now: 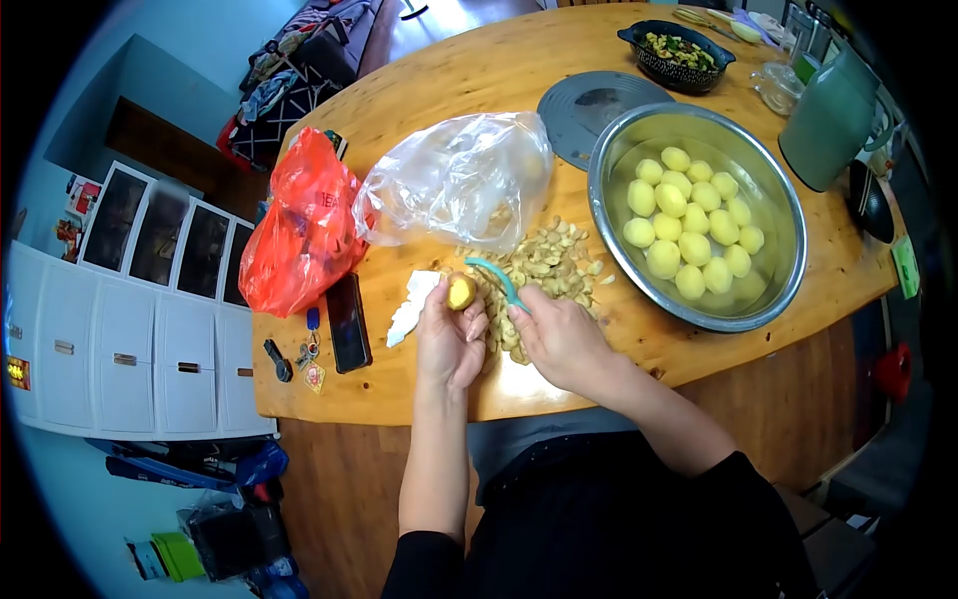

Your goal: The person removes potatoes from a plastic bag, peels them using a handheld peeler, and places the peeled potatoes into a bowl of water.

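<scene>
In my left hand [451, 344] is a small potato [461, 292], its brown skin partly off and a yellow patch showing on top. My right hand [564, 339] grips a teal peeler [496, 280], whose curved end is close to the potato; whether they touch I cannot tell. Beneath both hands spreads a heap of potato peelings [544, 262] on the wooden table. To the right, a large steel bowl [596, 215] holds several peeled yellow potatoes [696, 222] in what looks like water. A crumpled white tissue [411, 307] lies just left of my left hand.
A clear plastic bag [459, 180] and a red bag [304, 230] lie beyond my hands. At left are a phone [347, 322] and keys [311, 351]. Behind the bowl sit a grey round mat [599, 110], a black dish of food [679, 62] and a green jug [830, 125].
</scene>
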`<action>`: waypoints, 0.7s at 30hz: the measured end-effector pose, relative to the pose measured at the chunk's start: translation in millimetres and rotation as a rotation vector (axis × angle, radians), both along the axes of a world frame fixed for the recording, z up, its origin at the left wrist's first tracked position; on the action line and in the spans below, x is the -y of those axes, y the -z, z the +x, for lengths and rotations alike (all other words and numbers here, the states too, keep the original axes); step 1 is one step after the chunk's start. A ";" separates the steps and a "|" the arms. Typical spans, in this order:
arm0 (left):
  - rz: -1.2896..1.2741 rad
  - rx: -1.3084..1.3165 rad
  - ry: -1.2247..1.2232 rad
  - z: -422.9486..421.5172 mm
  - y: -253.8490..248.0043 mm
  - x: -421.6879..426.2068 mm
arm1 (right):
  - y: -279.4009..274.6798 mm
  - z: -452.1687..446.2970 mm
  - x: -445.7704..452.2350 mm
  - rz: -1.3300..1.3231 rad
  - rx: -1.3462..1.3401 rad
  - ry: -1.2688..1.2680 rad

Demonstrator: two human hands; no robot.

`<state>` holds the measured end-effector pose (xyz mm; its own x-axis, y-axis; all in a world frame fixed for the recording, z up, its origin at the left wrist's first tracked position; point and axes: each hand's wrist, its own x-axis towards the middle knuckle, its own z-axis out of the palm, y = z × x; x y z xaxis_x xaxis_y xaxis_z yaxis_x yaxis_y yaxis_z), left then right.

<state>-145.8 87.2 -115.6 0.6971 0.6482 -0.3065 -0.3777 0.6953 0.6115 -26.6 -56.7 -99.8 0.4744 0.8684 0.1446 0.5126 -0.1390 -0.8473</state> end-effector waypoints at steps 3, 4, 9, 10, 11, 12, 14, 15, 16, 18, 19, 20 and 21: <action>0.068 0.009 -0.037 2.8 5.4 8.0 | 2.7 -9.9 -0.9 0.018 0.046 -0.039; 0.098 -0.044 -0.098 8.0 2.7 13.7 | 4.1 -12.9 -1.6 0.018 0.066 -0.049; 0.264 -0.248 -0.335 23.5 -3.9 35.4 | -0.3 -20.5 -2.2 0.028 0.082 -0.049; 0.294 -0.279 -0.390 26.6 -5.6 38.1 | 2.4 -20.7 -2.9 0.031 0.089 -0.051; 0.269 -0.216 -0.350 24.4 -4.1 37.1 | 5.2 -20.8 -3.4 0.032 0.095 -0.052; 0.244 -0.152 -0.310 20.3 -3.4 35.6 | 8.1 -16.9 -5.2 -0.016 0.091 -0.037; 0.227 -0.081 -0.245 15.0 -7.2 34.7 | 12.3 -1.7 -9.2 -0.112 0.082 -0.001; 0.237 -0.074 -0.218 14.5 -18.4 36.8 | 6.5 2.7 -5.8 -0.082 0.061 0.007; 0.249 -0.060 -0.200 15.0 -25.3 34.9 | -1.9 5.1 -4.3 -0.028 0.031 0.007; 0.268 -0.085 -0.189 8.6 -18.5 24.7 | -14.2 -0.8 -0.6 0.072 -0.046 -0.008; 0.257 -0.072 -0.204 10.5 -16.5 21.1 | -15.4 -0.5 -2.4 0.058 -0.011 -0.013; 0.244 -0.064 -0.214 11.4 -14.3 19.0 | -14.7 -2.4 -2.6 0.041 0.018 -0.014; 0.205 -0.057 -0.217 12.1 -12.8 20.4 | -12.8 -5.6 -1.8 0.019 0.043 -0.017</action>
<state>-133.6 66.8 -102.8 0.5206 0.8328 -0.1883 -0.4654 0.4616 0.7552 -32.1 -54.9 -87.0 0.4528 0.8730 0.1811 0.5511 -0.1143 -0.8266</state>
